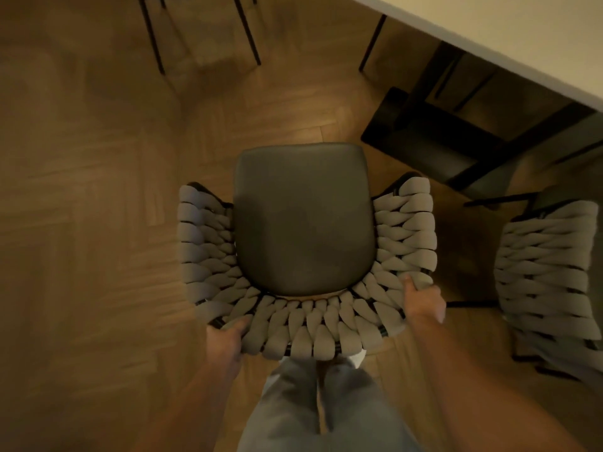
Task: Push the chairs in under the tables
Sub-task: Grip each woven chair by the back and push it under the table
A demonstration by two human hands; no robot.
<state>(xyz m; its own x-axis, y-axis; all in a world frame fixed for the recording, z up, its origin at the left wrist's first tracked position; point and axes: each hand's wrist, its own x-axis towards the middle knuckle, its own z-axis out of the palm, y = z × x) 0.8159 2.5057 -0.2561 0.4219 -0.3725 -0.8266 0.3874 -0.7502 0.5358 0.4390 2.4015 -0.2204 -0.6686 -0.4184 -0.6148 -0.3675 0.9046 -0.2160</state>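
The chair [303, 223] had a dark seat pad that looked like smooth leather or vinyl with a dull sheen, and its back and arms were wrapped in thick, soft, matt grey woven cord over a thin black frame, seemingly metal. A second chair [548, 272] at the right wore the same plump cord weave. The floor [98, 190] was warm brown wood laid in a herringbone pattern, with a low satin shine. The table [522, 34] had a pale, smooth, matt top on dark, thin legs.
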